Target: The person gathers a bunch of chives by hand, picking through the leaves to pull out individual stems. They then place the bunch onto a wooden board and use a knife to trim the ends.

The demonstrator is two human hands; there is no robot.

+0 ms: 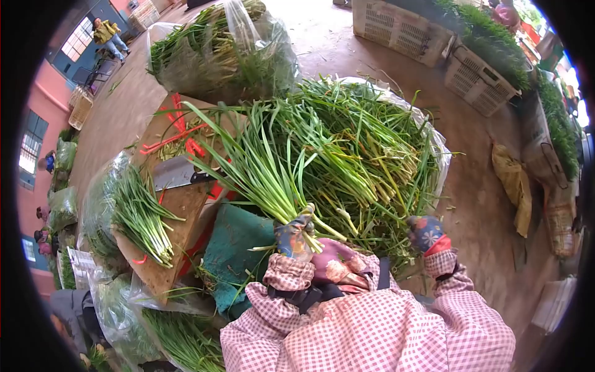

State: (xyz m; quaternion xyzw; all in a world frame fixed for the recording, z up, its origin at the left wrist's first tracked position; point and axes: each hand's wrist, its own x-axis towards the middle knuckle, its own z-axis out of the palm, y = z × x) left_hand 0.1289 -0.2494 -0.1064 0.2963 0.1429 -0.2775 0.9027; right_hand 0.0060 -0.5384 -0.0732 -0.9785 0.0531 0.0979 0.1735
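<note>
My left hand [294,237], in a patterned glove, is closed round the pale lower ends of a bunch of garlic chives [263,167]. The long leaves fan up and away to the left. Beside the heap's near right edge is my right hand [427,234], also gloved, with its fingers curled in; what they hold, if anything, is hidden. A large heap of loose chives [365,149] lies in front of me on plastic sheeting. To the left, a cleaver [176,173] rests on a wooden board [139,245], near a tied bundle of chives [145,217].
Red ties [186,133] lie at the board's far end. A plastic bag of chives [223,53] stands beyond it. Teal cloth [232,251] hangs between the board and me. White crates [474,80] line the right, near a yellowish sack [513,186]. A person [110,38] stands far left.
</note>
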